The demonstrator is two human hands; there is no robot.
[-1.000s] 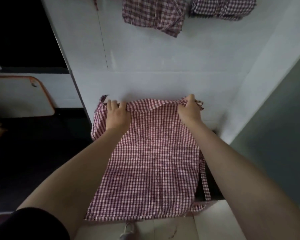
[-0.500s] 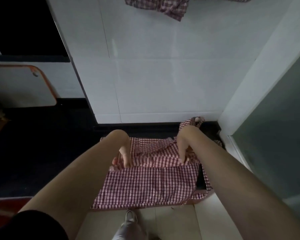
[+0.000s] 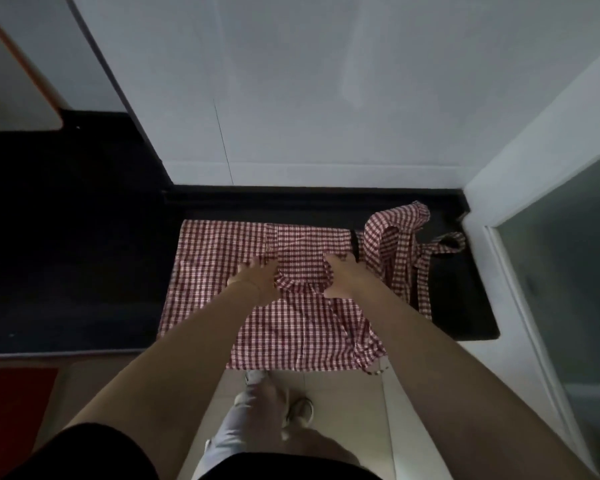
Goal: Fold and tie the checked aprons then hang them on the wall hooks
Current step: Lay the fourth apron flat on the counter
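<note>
Red-and-white checked cloth apron (image 3: pixel 222 271) lies flat on the black counter (image 3: pixel 465 306). Left hand (image 3: pixel 257 277) and right hand (image 3: pixel 342 277) press down its folded top, fingers straight. Its straps (image 3: pixel 402 251) lie beside the right hand.

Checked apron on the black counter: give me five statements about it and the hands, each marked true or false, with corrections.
1. The checked apron lies spread on the black counter. True.
2. The apron's near edge hangs over the counter's front edge. True.
3. The straps are bunched to the left of the apron. False: they lie to its right.
4. Only one hand touches the apron. False: both the left hand and the right hand rest on it.
5. The apron hangs from a wall hook. False: no hook is in view; it lies on the counter.
</note>
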